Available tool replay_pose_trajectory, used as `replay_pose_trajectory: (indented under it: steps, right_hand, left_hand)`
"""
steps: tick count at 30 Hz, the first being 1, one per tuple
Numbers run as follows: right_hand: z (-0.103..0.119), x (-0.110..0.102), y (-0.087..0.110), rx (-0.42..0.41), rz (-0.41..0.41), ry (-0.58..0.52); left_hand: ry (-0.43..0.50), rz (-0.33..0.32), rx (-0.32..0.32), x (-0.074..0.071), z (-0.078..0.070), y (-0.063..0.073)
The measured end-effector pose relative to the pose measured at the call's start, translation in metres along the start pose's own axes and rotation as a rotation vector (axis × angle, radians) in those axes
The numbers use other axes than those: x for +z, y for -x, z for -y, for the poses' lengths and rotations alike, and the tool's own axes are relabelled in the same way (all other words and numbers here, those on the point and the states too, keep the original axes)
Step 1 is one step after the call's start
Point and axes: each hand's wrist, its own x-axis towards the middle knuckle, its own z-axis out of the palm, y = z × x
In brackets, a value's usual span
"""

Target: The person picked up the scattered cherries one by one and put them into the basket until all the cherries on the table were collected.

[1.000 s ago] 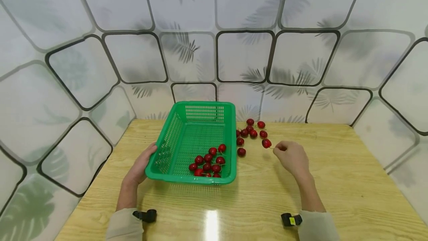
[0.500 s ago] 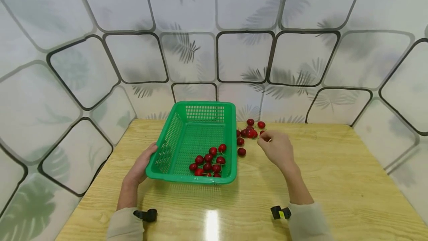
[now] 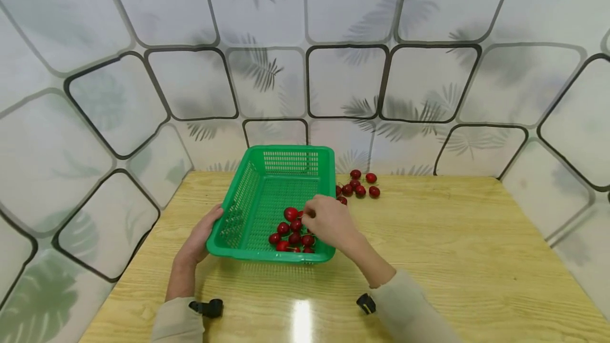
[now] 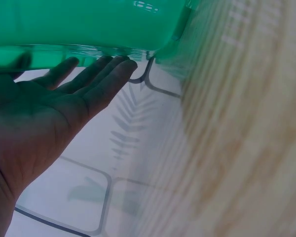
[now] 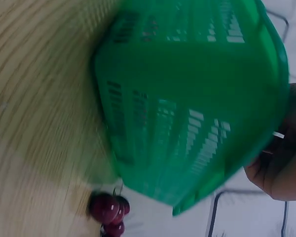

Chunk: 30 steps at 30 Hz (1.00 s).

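The green plastic basket [image 3: 272,254] stands on the table with several dark red cherries [image 3: 283,228] gathered in its near right part. My left hand [image 3: 200,234] rests against the basket's left side. In the left wrist view the fingers [image 4: 106,81] of that hand lie straight along the basket's outer wall, under the rim. My right hand [image 3: 333,224] is over the basket's right side, thumb and forefinger pinched together. From its fingertips a bright red cherry [image 3: 290,214] hangs above the others, its stem barely visible. In the right wrist view the basket wall hides that cherry.
Several loose cherries [image 3: 360,191] lie on the wooden table [image 3: 457,247] behind and right of the basket. A patterned wall covering [image 3: 348,81] rises directly behind the table. Light reflects off the tabletop near its front.
My right hand has carried the cherry by its stem leftward, from beside the loose cherries to over the basket. The left hand and the basket have stayed in place.
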Motion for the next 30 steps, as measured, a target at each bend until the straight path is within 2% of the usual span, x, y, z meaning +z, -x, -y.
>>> replay_pose_trajectory:
  steps: [5, 10, 18, 30]
  right_hand:
    - [0.018, 0.023, -0.015, -0.112, 0.156, 0.054]
    - [0.024, 0.045, -0.027, -0.166, 0.300, 0.115]
    - [0.025, 0.065, -0.034, -0.190, 0.391, 0.131]
    - [0.022, 0.071, -0.036, -0.169, 0.481, 0.151]
  left_hand:
    - [0.004, 0.002, -0.001, 0.000, 0.000, -0.001]
    - [0.003, 0.002, -0.001, 0.000, 0.000, 0.000]
    - [0.002, 0.012, 0.003, -0.001, 0.000, 0.001]
    - [0.008, 0.000, -0.008, 0.000, 0.000, -0.001]
